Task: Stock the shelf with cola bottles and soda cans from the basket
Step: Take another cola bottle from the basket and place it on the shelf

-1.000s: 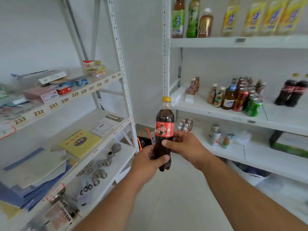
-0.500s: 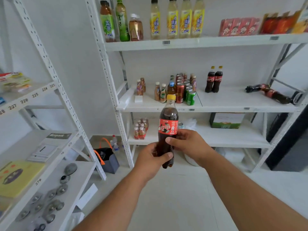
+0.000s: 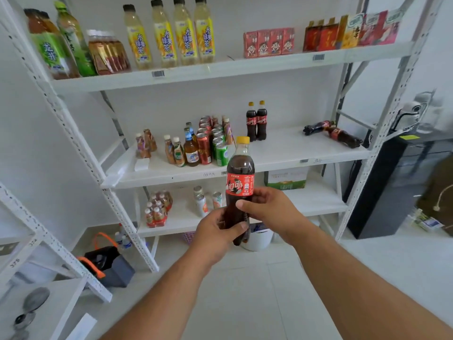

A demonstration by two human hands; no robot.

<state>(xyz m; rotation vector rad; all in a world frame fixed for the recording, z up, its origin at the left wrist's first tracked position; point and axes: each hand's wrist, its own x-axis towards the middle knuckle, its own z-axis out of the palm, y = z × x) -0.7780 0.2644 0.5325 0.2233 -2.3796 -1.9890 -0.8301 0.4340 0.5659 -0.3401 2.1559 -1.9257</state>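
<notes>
I hold one cola bottle (image 3: 239, 175) upright in front of the white shelf (image 3: 282, 165); it has a yellow cap and a red label. My left hand (image 3: 218, 231) grips its lower body and my right hand (image 3: 269, 212) grips its middle from the right. On the middle shelf two cola bottles (image 3: 256, 121) stand upright at the back, and two more cola bottles (image 3: 335, 133) lie on their sides at the right. Red and green soda cans (image 3: 210, 143) stand in rows left of centre. A dark basket (image 3: 107, 263) with orange handles sits on the floor at lower left.
Small tea bottles (image 3: 176, 150) stand beside the cans. The top shelf carries tall drink bottles (image 3: 169, 33) and red cartons (image 3: 269, 42). The lower shelf holds a bottle pack (image 3: 157, 209) and a green box (image 3: 286, 180). A second rack (image 3: 36, 241) stands at left, a black cabinet (image 3: 392, 182) at right.
My view has swung right and closer to the drinks shelf. The left rack has slid out of frame. Both hands keep the same hold on the bottle.
</notes>
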